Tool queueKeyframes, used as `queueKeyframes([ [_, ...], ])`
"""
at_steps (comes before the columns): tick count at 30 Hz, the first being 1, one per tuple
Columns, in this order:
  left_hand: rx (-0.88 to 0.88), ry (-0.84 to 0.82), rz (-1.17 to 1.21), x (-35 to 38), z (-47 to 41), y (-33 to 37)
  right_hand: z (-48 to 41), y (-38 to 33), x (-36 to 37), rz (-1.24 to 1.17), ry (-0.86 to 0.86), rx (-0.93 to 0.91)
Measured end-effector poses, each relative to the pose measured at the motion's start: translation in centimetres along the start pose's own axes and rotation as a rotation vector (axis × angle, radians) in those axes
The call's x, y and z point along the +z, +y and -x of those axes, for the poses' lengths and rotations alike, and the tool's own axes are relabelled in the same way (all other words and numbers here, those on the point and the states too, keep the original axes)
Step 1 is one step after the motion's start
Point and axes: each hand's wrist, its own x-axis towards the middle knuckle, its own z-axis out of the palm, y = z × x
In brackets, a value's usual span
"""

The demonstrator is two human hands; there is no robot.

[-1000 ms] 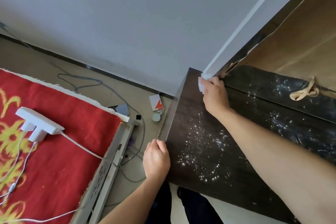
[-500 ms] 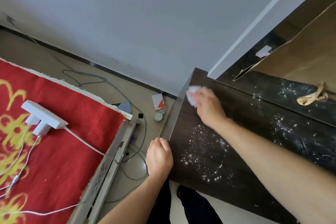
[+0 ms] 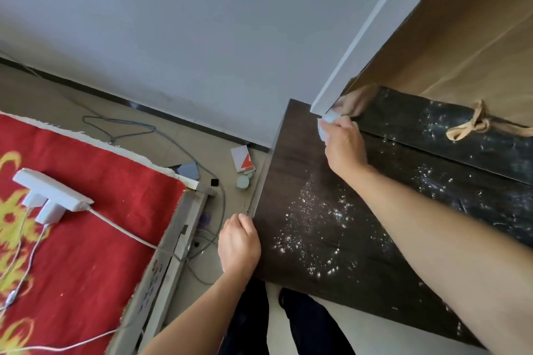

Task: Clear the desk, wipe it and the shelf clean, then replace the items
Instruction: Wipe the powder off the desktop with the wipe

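The right hand (image 3: 344, 145) is closed around a small white wad of tissue (image 3: 327, 124) and presses it onto the far left corner of the dark wooden desk (image 3: 291, 158), right at the foot of the white upright panel (image 3: 372, 34) that rises from that corner. Only the edge of the tissue shows past the knuckles. The left hand (image 3: 239, 245) is curled loosely over the desk's left edge, near the front, fingers folded in and holding nothing that can be seen. Between the two hands the desktop is speckled with white powder (image 3: 314, 228) — a scatter that thins toward the front edge. Behind the right hand runs a darker strip of surface (image 3: 450, 135), dusted too, and on it lies a tan looped cord handle (image 3: 473, 122) joined to the brown paper bag (image 3: 461, 46) standing at the back. To the left, lower than the desk, a red and yellow patterned cloth (image 3: 92, 210) carries a white power strip (image 3: 49, 196) with white cables trailing off it. On the floor between cloth and desk lie grey cables (image 3: 121, 127), a small white and red box (image 3: 242, 158) and a pale round cap (image 3: 242, 181) just beside it — all apart from the desk.
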Motion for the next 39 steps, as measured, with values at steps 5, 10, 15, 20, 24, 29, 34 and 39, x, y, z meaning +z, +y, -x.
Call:
queueKeyframes([
  [5, -0.028, -0.027, -0.018, -0.1, 0.1, 0.0, 9.6, -2.3, 1.5, -0.138, -0.135, -0.324],
  [10, -0.019, -0.005, -0.026, 0.0, 0.2, 0.4, 3.9, 3.1, -0.3, -0.062, 0.036, -0.111],
  [15, -0.038, 0.001, -0.053, 0.1, 0.1, 0.1, 4.3, 1.2, 0.6, -0.108, 0.057, 0.094],
  [20, -0.038, -0.018, -0.064, 0.1, 0.5, 0.4, 11.2, -1.0, 0.6, -0.266, -0.136, -0.343],
  [24, -0.022, -0.011, -0.066, 0.2, 0.2, 0.3, 3.1, 6.7, -0.7, -0.087, 0.096, 0.088],
  [29, -0.031, -0.060, -0.114, 0.1, -0.2, 0.0, 7.0, 3.2, 0.2, -0.139, 0.022, 0.094],
  [34, 0.144, -0.235, -0.109, -0.9, -2.9, 3.3, 10.8, 5.8, -1.1, -0.247, -0.075, -0.090],
  [39, 0.281, -0.330, -0.180, 1.1, -6.3, 7.5, 4.8, 8.9, -1.8, -0.163, 0.127, 0.312],
])
